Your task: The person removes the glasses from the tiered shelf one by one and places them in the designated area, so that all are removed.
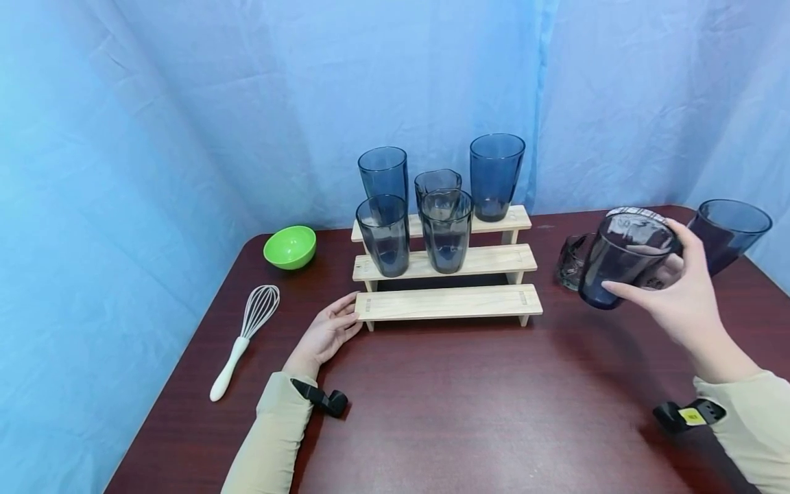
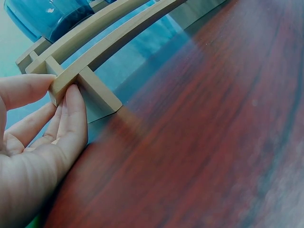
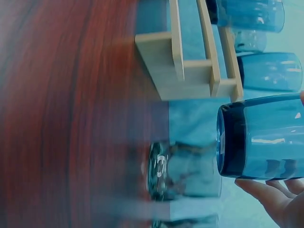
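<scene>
Above the table, right hand (image 1: pixel 679 295) grips smooth glass (image 1: pixel 623 257).

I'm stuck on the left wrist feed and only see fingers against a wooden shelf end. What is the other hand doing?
Observer: The right hand holds a dark blue glass in the air, right of the stepped wooden rack.
Operator: Is any step free?
Observer: The lowest step is bare; the middle holds two glasses, the top three.
Operator: Any glasses left on the table?
Observer: Two, at the right: a small clear glass and another blue tumbler.
</scene>
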Demonstrator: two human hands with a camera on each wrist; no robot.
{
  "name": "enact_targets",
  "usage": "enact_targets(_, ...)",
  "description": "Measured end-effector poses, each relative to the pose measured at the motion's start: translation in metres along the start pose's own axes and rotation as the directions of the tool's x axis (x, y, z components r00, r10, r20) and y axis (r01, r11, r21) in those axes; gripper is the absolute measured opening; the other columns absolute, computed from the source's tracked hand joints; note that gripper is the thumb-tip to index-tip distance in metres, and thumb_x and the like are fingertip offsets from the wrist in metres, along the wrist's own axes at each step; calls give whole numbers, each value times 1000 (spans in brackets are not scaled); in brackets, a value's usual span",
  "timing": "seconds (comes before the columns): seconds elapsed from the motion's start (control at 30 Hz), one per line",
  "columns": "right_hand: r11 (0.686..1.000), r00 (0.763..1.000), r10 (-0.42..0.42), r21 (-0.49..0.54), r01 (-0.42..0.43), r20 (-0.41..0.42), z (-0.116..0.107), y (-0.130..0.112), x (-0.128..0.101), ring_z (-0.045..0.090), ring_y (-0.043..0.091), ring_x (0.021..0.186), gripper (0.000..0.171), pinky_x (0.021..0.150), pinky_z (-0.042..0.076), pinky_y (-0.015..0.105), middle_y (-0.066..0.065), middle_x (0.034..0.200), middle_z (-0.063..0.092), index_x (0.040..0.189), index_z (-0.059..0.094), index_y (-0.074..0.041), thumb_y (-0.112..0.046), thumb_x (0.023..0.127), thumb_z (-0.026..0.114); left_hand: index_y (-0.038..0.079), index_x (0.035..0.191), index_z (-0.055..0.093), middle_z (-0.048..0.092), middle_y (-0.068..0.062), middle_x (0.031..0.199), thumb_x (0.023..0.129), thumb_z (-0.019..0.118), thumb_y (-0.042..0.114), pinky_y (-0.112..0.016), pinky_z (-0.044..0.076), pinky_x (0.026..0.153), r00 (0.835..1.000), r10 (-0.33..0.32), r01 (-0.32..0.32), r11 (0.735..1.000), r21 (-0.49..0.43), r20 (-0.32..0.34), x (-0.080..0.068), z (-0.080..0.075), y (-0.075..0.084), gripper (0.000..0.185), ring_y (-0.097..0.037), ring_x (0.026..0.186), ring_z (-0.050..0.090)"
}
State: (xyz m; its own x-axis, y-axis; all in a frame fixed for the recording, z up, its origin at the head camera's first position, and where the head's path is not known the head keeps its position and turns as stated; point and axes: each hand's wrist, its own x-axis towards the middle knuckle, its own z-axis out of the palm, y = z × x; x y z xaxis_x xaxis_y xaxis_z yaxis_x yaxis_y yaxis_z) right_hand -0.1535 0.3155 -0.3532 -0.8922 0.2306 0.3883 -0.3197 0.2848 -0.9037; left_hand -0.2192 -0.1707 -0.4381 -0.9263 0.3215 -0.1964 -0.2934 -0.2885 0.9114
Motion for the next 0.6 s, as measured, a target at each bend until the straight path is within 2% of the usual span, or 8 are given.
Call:
enact_targets(0.1,990,999,32,-136,-37,-37,-12,2,-2,55,-12,87,105,66,44,4,-20,107,50,148,19,-28,12,69,75,0,150,15,51,2,109,95,37,-10,-19,48,78,1000,-2,2,1000,0,-2,0,-1,0,60,-3,90,59)
enact_targets(0.2,959,996,52,-275,-71,-77,-24,3,-4,50,-16,86,106,66,42,2,-25,106,45,149,14,-32,3,71,78,0,150,15,51,2,110,95,37,-9,-19,48,78,1000,-5,5,1000,8,-9,1,-1,-1,60,-4,90,59)
enact_targets(0.4,942,989,62,-320,-103,-135,-47,8,-7,48,-20,80,105,63,39,0,-27,101,43,149,14,-32,3,72,77,1,150,18,52,1,110,95,39,-8,-20,49,78,1000,-12,12,1000,9,-22,0,-1,-3,60,-5,90,60)
enact_targets(0.47,939,983,74,-320,-125,-167,-60,21,-3,49,-18,82,106,65,38,0,-27,100,45,149,15,-32,2,71,78,1,150,18,52,0,110,95,40,-8,-20,49,78,1000,-8,8,1000,4,-22,0,0,-3,60,-5,90,60)
enact_targets(0.5,935,980,67,-331,-128,-190,-70,35,1,49,-17,84,106,65,38,0,-26,103,45,149,16,-33,1,71,79,1,150,17,52,1,110,95,41,-7,-20,49,78,1000,-5,5,1000,9,-16,0,-1,-3,60,-5,90,60)
enact_targets(0.6,927,964,33,-353,-128,-262,-101,92,15,52,-10,98,106,72,39,1,-19,118,48,148,18,-37,-2,70,81,0,150,16,51,1,110,95,42,-7,-20,49,79,1000,1,-1,1000,10,-7,0,-1,-3,61,-5,90,60)
